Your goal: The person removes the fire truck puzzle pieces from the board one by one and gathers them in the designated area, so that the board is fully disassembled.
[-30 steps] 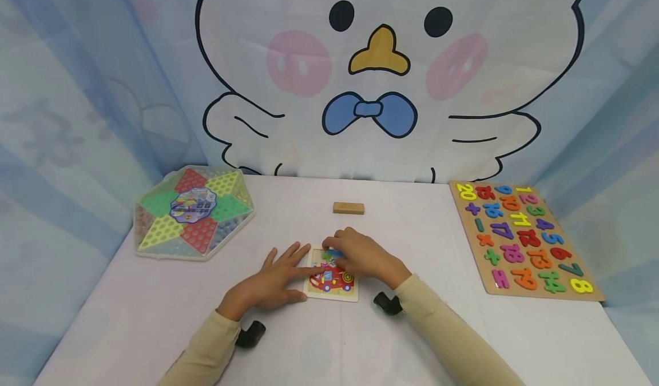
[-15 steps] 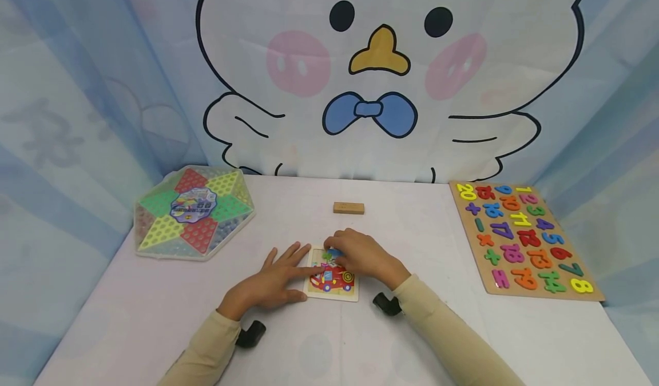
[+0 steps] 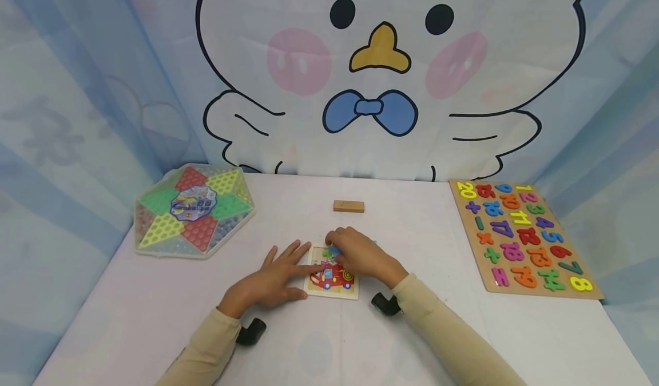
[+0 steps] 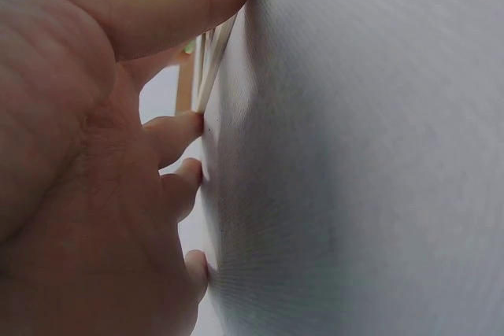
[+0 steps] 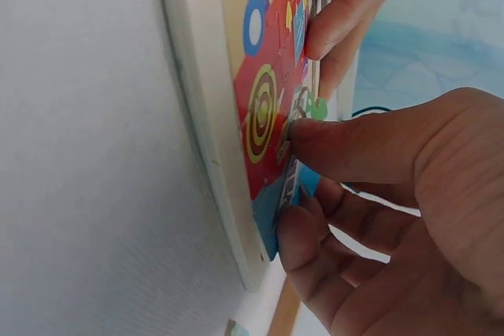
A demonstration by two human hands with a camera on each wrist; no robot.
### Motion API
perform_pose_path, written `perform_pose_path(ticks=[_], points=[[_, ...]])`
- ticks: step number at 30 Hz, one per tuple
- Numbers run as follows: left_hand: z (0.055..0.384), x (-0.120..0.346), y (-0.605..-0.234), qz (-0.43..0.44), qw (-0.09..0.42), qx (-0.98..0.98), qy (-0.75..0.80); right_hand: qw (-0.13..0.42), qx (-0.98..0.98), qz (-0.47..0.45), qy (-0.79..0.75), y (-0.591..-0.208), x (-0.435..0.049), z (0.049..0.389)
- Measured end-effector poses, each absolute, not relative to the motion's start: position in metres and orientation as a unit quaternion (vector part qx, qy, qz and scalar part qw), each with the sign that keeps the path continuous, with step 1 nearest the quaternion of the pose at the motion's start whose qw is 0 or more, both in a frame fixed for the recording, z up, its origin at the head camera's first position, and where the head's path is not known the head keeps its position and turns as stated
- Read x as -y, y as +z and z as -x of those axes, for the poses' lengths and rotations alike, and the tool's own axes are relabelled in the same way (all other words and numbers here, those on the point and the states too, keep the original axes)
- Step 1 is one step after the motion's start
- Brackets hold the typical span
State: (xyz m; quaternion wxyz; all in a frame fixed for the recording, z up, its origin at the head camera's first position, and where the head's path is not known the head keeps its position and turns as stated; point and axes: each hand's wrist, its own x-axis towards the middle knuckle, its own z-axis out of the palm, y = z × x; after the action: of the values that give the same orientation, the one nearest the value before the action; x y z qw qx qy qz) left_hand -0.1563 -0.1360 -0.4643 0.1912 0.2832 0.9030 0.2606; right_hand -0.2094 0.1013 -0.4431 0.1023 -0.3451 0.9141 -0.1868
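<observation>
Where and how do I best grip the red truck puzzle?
Likely the near rim, toward its right corner, pinched low from the person's side: the red truck puzzle lies flat and its edge is bare there, while the left hand overlaps its left side and the right hand its far side.

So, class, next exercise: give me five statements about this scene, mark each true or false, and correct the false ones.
1. The left hand has a finger on the car puzzle. True.
2. The right hand grips the wooden block. False: it pinches a partly blue piece; the wooden block lies beyond both hands.
3. The number board is left of the car puzzle. False: it is on the right.
4. The hexagonal game box lies on the table. True.
5. Both sleeves are beige. True.
</observation>
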Motion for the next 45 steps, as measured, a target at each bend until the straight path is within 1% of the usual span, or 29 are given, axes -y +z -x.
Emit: perform_pose_path(ticks=[10,27,36,45], points=[[0.157,0.137,-0.464,-0.285,0.189,-0.901,0.268,0.106,-0.908,0.343,-0.215,-0.444,-0.103,0.211],[0.156,0.136,-0.464,-0.287,0.190,-0.902,0.260,0.106,-0.911,0.341,-0.208,-0.449,-0.109,0.210],[0.156,0.136,-0.463,-0.285,0.190,-0.900,0.268,0.136,-0.899,0.346,-0.231,-0.448,-0.114,0.215],[0.155,0.136,-0.462,-0.286,0.192,-0.900,0.269,0.147,-0.885,0.362,-0.254,-0.451,-0.117,0.221]])
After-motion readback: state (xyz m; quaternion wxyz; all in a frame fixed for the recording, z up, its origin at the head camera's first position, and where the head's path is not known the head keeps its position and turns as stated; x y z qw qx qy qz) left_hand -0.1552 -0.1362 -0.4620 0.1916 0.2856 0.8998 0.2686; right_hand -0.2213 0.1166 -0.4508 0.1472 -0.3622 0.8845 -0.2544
